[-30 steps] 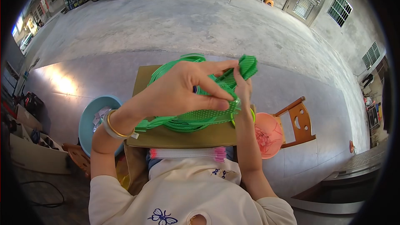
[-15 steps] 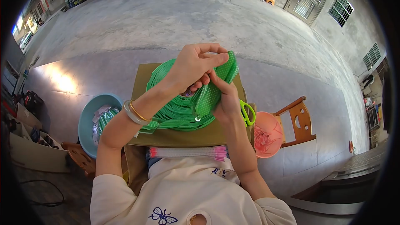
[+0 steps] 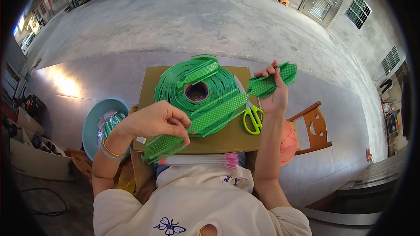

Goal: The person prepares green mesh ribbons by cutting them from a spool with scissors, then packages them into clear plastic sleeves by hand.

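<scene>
A big roll of green white-dotted ribbon (image 3: 197, 88) lies flat on a brown cardboard board (image 3: 227, 139) across my lap. My left hand (image 3: 155, 121) pinches a ribbon strip (image 3: 214, 114) near the board's front left edge, and the strip runs diagonally up to the right. My right hand (image 3: 274, 94) is raised at the board's right side, shut on a folded bundle of ribbon (image 3: 272, 80). Green-handled scissors (image 3: 250, 114) lie on the board just below that hand.
A blue basin (image 3: 97, 118) with ribbon pieces stands at the left, a pink basin (image 3: 286, 143) and a wooden chair (image 3: 314, 126) at the right. A row of pink-tipped sticks (image 3: 197, 161) lies along the board's near edge. Bare concrete floor stretches beyond.
Both hands were together above the roll folding ribbon. Now they have parted: the left hand dropped to the front left with the strip, the right moved out right with the folded bundle.
</scene>
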{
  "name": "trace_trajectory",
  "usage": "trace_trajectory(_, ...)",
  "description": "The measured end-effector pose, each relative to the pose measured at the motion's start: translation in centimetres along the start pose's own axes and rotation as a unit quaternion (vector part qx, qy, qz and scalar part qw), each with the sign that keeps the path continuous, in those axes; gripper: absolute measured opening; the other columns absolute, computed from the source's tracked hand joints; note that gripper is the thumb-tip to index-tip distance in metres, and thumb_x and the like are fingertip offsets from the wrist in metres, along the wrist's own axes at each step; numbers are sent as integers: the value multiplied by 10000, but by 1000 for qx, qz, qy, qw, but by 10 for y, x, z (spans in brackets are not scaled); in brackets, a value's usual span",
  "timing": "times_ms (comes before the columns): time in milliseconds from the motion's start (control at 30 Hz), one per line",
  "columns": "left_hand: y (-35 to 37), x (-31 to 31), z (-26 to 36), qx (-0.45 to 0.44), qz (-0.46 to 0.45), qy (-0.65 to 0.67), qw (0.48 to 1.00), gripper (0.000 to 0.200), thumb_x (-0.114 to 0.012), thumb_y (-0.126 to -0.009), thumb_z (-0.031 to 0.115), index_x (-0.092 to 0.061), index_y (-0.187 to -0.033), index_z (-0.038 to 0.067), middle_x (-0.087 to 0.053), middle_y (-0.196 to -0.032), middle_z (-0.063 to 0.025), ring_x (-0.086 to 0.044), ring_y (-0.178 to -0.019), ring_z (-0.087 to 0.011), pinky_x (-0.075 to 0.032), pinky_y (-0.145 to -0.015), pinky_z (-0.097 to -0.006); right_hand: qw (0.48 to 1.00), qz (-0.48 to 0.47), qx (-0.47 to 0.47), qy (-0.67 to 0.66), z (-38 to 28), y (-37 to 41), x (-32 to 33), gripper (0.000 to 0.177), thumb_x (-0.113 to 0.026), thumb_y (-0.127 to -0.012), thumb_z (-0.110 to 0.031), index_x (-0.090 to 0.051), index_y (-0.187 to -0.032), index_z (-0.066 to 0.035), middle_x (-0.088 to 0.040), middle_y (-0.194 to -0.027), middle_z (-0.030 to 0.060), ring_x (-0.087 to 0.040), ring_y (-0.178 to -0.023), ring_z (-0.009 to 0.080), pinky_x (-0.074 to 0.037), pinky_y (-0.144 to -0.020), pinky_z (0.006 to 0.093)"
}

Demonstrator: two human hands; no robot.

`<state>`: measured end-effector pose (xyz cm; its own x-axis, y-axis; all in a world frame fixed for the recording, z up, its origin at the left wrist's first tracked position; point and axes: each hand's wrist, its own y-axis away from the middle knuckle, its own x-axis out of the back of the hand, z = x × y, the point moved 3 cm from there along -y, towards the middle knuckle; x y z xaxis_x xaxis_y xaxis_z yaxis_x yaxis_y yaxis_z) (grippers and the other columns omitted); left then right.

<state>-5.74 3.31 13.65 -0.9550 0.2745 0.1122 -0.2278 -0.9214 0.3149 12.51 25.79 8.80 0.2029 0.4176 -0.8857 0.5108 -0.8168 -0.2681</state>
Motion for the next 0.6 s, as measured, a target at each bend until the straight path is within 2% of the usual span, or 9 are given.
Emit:
trace_trajectory(133, 17, -4, 22, -63, 21, -93, 993, 166, -703, -742, 64, -663, -878, -23, -666, -911, -85, -642, -700, -116, -480, -717, -199, 1000, 12, -13, 7, 12, 0, 11, 208, -363, -966, -185, -472, -1080, -48, -461, -778, 21, -466, -732, 168, -438, -784, 376)
trace_trajectory(233, 22, -12, 41, -159, 124, -93, 975, 132, -752, -656, 44, -698, -771, 8, -617, -1039, -186, -647, -840, -219, -482, -793, -296, 997, 44, -56, 17, 26, 4, 14, 204, -376, -963, -188, -476, -1068, -45, -457, -761, 19, -467, -705, 165, -449, -752, 374)
trace_trajectory(300, 22, -17, 63, -314, 163, -226, 908, 170, -770, -610, 79, -707, -762, 32, -589, -1105, -194, -599, -959, -257, -439, -859, -350, 991, 76, -91, 70, 41, 9, 12, 198, -388, -960, -188, -481, -1058, -43, -450, -740, 16, -464, -684, 161, -453, -731, 370)
trace_trajectory(333, 20, -20, 72, -386, 180, -289, 857, 189, -778, -587, 96, -711, -757, 45, -574, -1139, -197, -575, -1018, -276, -418, -892, -378, 989, 69, -117, 58, 52, 12, 14, 194, -411, -952, -188, -490, -1052, -42, -491, -753, 19, -495, -684, 156, -475, -698, 362)
trace_trajectory(433, -11, -24, 75, -465, 113, -198, 855, 254, -784, -539, 140, -720, -772, 60, -614, -1090, -154, -488, -1133, -293, -347, -954, -407, 959, 69, -217, 166, 79, 25, 15, 202, -450, -940, -211, -498, -1060, -56, -546, -814, 30, -548, -742, 160, -496, -673, 355)
trace_trajectory(467, -23, -21, 72, -437, 109, -246, 859, 230, -781, -590, 125, -721, -801, 58, -663, -963, -114, -512, -1110, -268, -397, -904, -371, 962, 51, -227, 141, 86, 32, 10, 231, -443, -941, -244, -498, -1073, -62, -558, -838, 40, -560, -758, 165, -502, -672, 349)
trace_trajectory(567, -63, -8, 54, -291, 202, -65, 933, 153, -756, -689, 171, -713, -783, 59, -675, -886, -89, -559, -1047, -233, -433, -827, -315, 961, 3, -260, 93, 99, 47, -5, 357, -415, -933, -361, -502, -1108, -62, -588, -904, 77, -591, -807, 195, -519, -693, 348)
trace_trajectory(600, -71, -4, 48, -287, 242, -83, 923, 162, -754, -694, 177, -711, -787, 52, -675, -869, -89, -562, -1042, -231, -440, -815, -312, 957, -9, -275, 94, 102, 49, -6, 425, -403, -922, -414, -506, -1115, -49, -593, -921, 93, -598, -826, 216, -522, -716, 357)
